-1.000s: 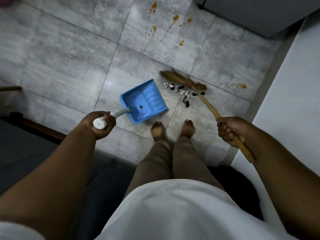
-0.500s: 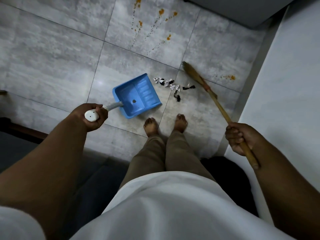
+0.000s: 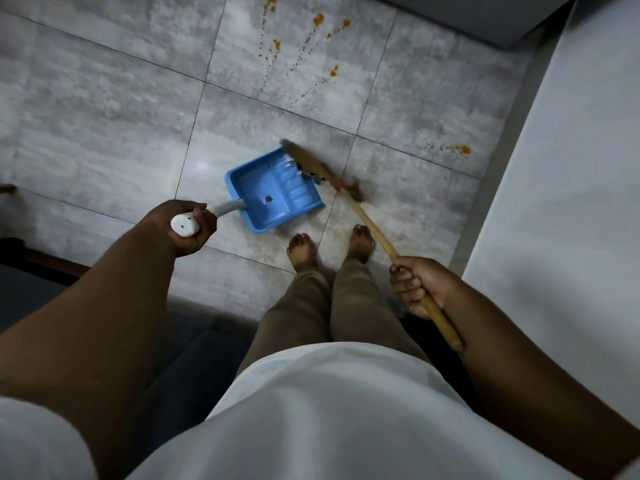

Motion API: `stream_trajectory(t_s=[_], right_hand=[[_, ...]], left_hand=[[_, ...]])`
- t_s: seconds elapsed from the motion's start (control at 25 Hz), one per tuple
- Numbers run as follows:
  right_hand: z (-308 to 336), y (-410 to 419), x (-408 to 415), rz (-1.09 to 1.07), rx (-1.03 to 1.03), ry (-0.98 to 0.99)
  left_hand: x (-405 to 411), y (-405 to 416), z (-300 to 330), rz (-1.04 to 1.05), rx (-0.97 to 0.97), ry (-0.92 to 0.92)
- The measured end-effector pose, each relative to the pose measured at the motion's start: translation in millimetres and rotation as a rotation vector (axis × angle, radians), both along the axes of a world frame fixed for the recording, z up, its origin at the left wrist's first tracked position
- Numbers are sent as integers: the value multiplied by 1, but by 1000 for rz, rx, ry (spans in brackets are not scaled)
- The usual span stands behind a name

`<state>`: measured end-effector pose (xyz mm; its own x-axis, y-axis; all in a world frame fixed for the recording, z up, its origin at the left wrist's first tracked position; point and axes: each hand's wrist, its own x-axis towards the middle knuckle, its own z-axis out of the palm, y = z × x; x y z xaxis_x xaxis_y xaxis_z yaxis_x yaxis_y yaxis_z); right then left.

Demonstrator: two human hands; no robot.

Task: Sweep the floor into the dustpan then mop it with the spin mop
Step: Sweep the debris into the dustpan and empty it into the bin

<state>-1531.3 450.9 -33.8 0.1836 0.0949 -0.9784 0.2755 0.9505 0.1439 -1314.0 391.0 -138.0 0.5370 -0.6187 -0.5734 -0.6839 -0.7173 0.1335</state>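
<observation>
Since the earlier frame, the broom (image 3: 325, 176) head is being brought leftward to the dustpan (image 3: 273, 192) lip, and the scraps (image 3: 304, 173) are being pushed onto it. The broom stick is being gripped by the right hand (image 3: 420, 287), fingers curled round it; its long axis is running from that hand up and left to the pan's mouth. The pan handle is being clenched by the left hand (image 3: 188, 225). The pan is lying on the floor (image 3: 104, 98) ahead of the feet, mouth pointing right and away, towards the bristles. Orange stains (image 3: 318, 20) are being left farther off.
</observation>
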Motion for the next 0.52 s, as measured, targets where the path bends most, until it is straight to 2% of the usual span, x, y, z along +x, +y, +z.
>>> stream_trajectory(t_s=[0.04,0.08,0.12,0.2,0.28,0.32,0.36,0.4,0.48,0.52], right_hand=[[4,0,2,52,-9,-12],[9,0,2,89,-19,-21],[15,1,-1,112,-31,-25],[26,3,-11,117,-53,-13],[33,3,-27,79,-59,1],[36,3,-35,52,-54,6],[37,2,-43,19,-47,13],[37,2,-48,-19,-39,22],[34,3,-53,-89,-18,42],[32,5,-51,-113,-2,50]], left_hand=[[8,-5,-14,316,207,199],[13,-3,-29,555,229,276],[17,-1,-37,527,80,181],[27,0,-37,397,90,246],[32,3,-31,420,150,348],[32,16,-34,324,129,370],[18,22,-35,299,137,389],[16,30,-42,314,180,484],[72,43,-27,511,172,688],[117,54,1,735,150,768]])
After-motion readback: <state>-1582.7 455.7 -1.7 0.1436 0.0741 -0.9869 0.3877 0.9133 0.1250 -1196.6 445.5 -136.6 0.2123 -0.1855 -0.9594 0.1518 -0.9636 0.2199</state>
